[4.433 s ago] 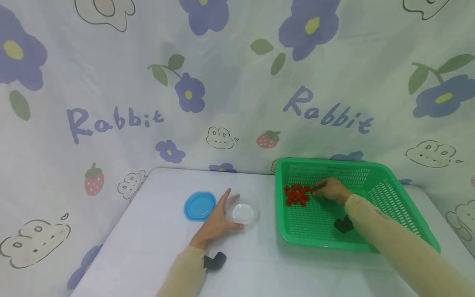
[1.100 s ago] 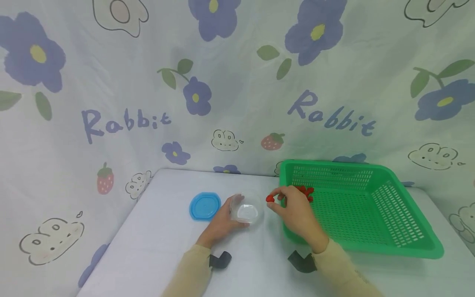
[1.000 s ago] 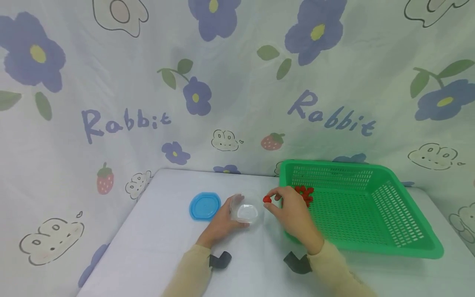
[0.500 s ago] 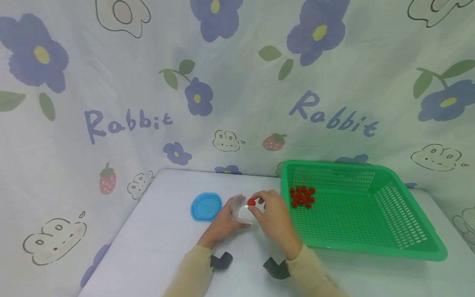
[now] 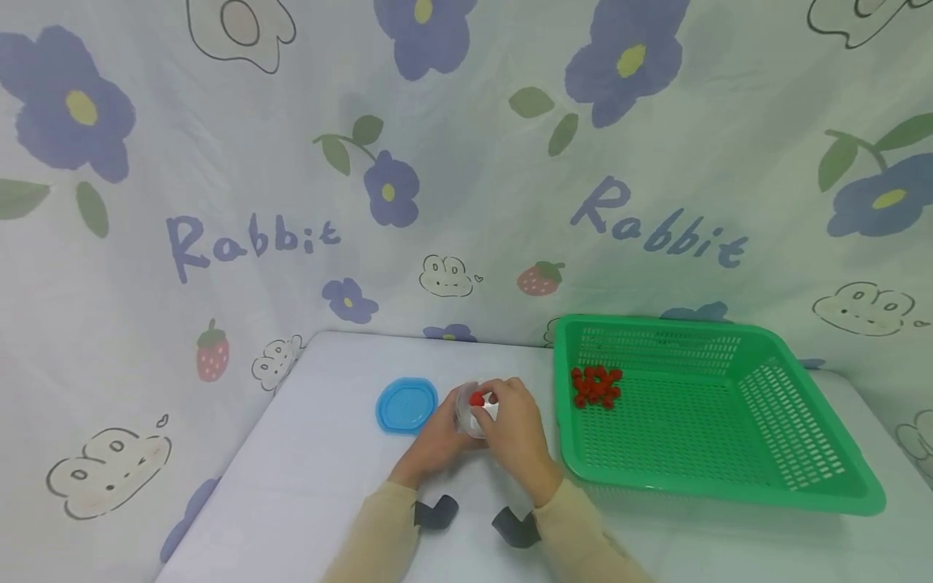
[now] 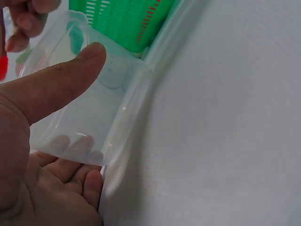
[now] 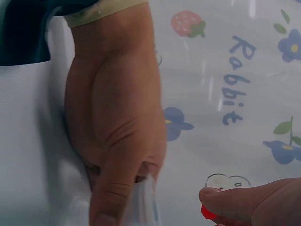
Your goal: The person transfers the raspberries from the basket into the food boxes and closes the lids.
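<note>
My left hand [image 5: 437, 437] grips a clear plastic container [image 6: 89, 108] on the white table, with the thumb on one side and the fingers around the other. Just above the container's mouth, my right hand [image 5: 516, 433] pinches a small red piece [image 5: 477, 399] between thumb and fingertips. Its exact kind is too small to tell. In the right wrist view the red piece [image 7: 208, 212] shows under the right thumb, beside the left hand [image 7: 120, 117]. The right hand covers part of the container in the head view.
A green perforated basket [image 5: 685, 485] stands on the right of the table, with several similar red pieces [image 5: 596, 389] heaped in its left part. Left of the container lies a blue lid [image 5: 406, 405]. A patterned cloth [image 5: 466, 202] hangs behind the table.
My right hand has come out of the basket with a red piece and moved left, over the container. The left hand stays on the container.
</note>
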Action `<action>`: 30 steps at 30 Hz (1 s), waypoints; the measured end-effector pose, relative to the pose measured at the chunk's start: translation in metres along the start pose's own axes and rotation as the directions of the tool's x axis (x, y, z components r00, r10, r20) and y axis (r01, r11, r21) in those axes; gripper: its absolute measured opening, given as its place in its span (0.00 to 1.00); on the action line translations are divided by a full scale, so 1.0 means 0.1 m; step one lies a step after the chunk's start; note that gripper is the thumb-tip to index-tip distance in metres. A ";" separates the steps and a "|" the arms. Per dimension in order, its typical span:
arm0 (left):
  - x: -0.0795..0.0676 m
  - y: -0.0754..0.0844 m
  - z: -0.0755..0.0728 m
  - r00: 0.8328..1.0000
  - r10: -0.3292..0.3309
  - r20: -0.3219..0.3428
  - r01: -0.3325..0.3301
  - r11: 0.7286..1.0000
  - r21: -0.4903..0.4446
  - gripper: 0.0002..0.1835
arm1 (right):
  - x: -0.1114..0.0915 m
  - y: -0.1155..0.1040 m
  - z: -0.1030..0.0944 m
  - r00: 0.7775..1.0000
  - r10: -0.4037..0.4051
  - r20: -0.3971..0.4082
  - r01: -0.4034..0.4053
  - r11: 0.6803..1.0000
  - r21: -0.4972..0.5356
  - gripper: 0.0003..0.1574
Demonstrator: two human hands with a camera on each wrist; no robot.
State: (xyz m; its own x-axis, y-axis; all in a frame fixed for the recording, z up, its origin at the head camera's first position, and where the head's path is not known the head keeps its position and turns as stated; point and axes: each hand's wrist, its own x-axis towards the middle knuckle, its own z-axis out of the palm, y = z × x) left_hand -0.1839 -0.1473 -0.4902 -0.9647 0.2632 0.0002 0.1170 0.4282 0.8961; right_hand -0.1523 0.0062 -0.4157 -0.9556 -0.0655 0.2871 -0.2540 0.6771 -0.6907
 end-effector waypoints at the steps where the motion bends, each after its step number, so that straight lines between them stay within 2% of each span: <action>1: 0.00 0.00 0.00 1.000 0.003 0.000 -0.003 1.000 -0.001 0.51 | 0.00 0.01 0.02 1.000 0.007 -0.001 -0.007 1.000 -0.004 0.15; 8: 0.01 0.00 0.03 1.000 0.019 0.015 -0.019 1.000 -0.015 0.51 | 0.02 0.13 0.12 1.000 -0.008 -0.030 0.006 0.998 -0.061 0.14; 16: 0.00 0.01 0.04 0.999 0.024 0.020 -0.024 1.000 -0.002 0.50 | 0.05 0.23 0.22 0.999 -0.035 -0.028 0.032 0.993 -0.111 0.15; 30: -0.02 0.01 0.00 0.999 0.035 0.006 -0.035 0.999 0.000 0.49 | 0.08 0.26 0.34 0.993 -0.110 -0.051 0.100 0.982 -0.162 0.13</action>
State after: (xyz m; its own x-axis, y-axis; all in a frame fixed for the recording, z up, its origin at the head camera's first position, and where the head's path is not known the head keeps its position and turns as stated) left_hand -0.1821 -0.1470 -0.4892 -0.9587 0.2830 0.0285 0.1503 0.4189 0.8955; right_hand -0.1712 -0.0018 -0.4544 -0.9132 -0.1019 0.3946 -0.3209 0.7766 -0.5421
